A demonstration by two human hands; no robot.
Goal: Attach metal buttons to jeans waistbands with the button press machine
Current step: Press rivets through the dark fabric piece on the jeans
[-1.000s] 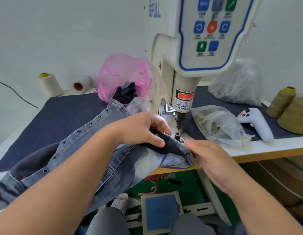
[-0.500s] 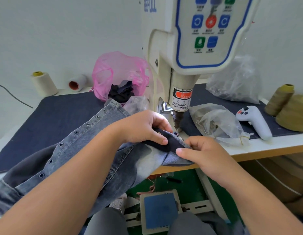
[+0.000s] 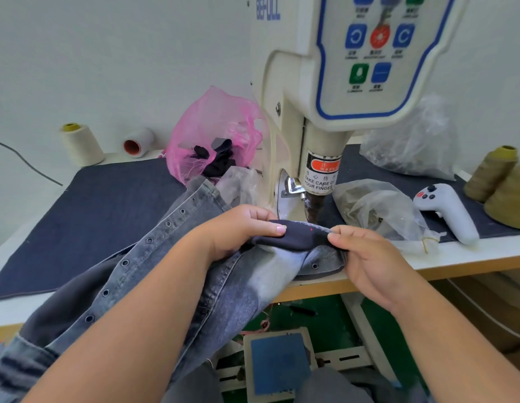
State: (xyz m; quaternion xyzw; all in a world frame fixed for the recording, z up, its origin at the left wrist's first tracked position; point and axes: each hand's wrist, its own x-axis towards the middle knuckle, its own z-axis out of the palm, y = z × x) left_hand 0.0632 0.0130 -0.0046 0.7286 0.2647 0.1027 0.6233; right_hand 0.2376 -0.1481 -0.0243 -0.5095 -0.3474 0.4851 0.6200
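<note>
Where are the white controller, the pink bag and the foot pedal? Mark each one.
white controller (image 3: pixel 450 212), head view, on the middle of its handle.
pink bag (image 3: pixel 194 135), head view, on its translucent left side.
foot pedal (image 3: pixel 277 362), head view, on its blue pad under the table.

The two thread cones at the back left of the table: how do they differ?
The cream cone stands upright with a yellow-green core on top; the white cone lies on its side, its orange core facing the camera. The cream cone looks larger and fuller than the white one. The cream cone sits further left, the white one nearer the pink bag. Both sit on the bare tabletop behind the dark mat.
</note>
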